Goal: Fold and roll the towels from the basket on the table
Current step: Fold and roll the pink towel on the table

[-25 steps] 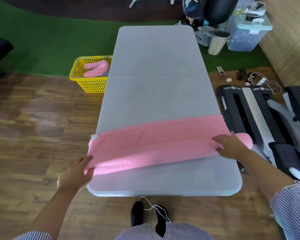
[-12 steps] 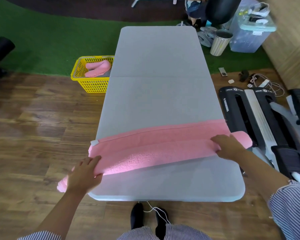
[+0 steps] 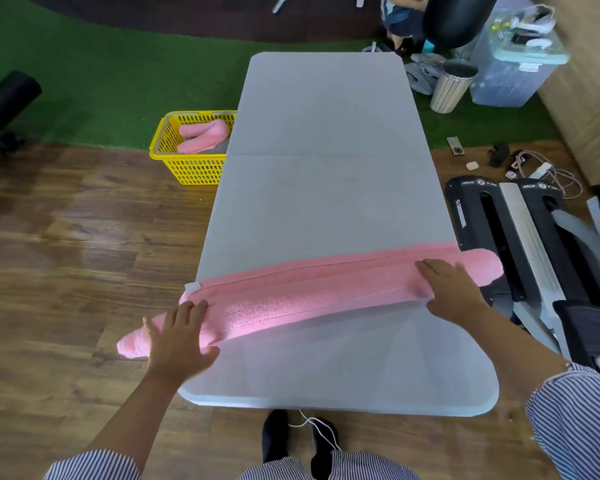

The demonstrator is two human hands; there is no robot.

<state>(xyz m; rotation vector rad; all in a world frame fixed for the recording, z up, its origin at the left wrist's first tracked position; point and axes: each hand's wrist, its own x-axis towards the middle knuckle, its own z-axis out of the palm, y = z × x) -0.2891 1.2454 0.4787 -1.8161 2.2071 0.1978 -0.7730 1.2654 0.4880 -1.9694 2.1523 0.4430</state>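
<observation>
Across the table [image 3: 326, 202], flat straight-fingered hands [image 3: 177, 341] [image 3: 454, 292] press a long pink towel [image 3: 309, 299] roll.

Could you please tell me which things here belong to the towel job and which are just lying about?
Job: pink towel under left hand and right hand; table; yellow basket with rolled towels.
Lying about: bin, plastic box, cables, stepper.

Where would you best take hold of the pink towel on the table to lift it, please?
Probably the two ends of the pink towel, from the near side: it lies as a long band across the table, both ends overhanging, where the left hand and right hand rest.
</observation>
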